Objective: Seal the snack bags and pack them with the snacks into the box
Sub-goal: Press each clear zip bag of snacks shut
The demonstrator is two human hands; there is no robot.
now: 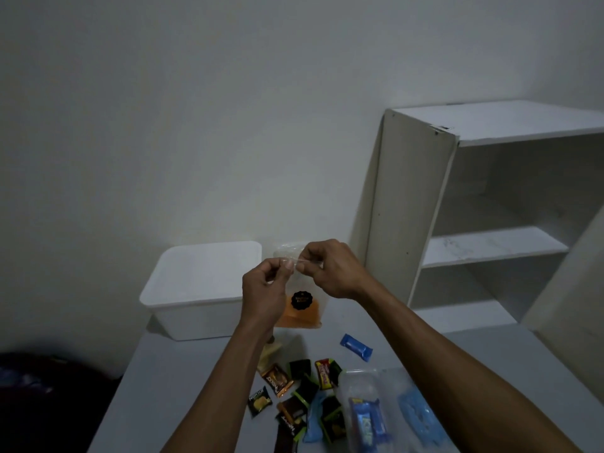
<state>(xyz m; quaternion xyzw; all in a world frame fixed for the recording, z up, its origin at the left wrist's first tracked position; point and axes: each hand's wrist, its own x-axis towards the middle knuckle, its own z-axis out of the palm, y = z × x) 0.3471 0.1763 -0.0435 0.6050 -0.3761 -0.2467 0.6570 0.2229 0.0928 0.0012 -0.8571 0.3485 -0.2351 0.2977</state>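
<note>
a clear snack bag (302, 308) w/ orange contents and a round black label is held up above the worktop (196, 371), just in front of the white box (202, 289). its top edge is pinched between thumb and fingers of the left hand (264, 289) and, at the other side, of the right hand (330, 269); both are closed on the bag's mouth. loose snacks (294, 393) in dark, orange and green wrappers are scattered on the worktop nearer the person, w/ a blue wrapped snack (356, 347) lying apart to the right. a clear plastic tub (359, 380) w/ blue packets inside is seen at lower right. a white shelf unit (490, 207) stands to the right.
</note>
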